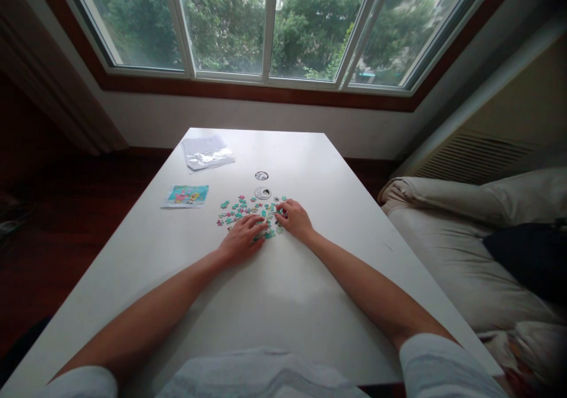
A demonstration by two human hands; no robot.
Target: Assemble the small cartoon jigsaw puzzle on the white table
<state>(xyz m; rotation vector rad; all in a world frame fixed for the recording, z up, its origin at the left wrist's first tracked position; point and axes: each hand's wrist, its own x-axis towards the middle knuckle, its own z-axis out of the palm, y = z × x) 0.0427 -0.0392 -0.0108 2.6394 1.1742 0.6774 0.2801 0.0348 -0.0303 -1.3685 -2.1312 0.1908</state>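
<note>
Single cam, worn on the person's head, looks fwd & down from abv the near end of the table. V. wide view: shirt at bottom ctr. is closest to the lens, w/ left forearm & right forearm running in from the bottom corners. Left hand & right hand sit approx. mid-frame, at mid dist., seen from abv & behind. Table narrows w/ depth; window spans the top, farther off, so cam faces it approx. head-on. Floor shows at L side, sofa at R. Pic is squeezed in ht.; top R corner goes dark.
</note>
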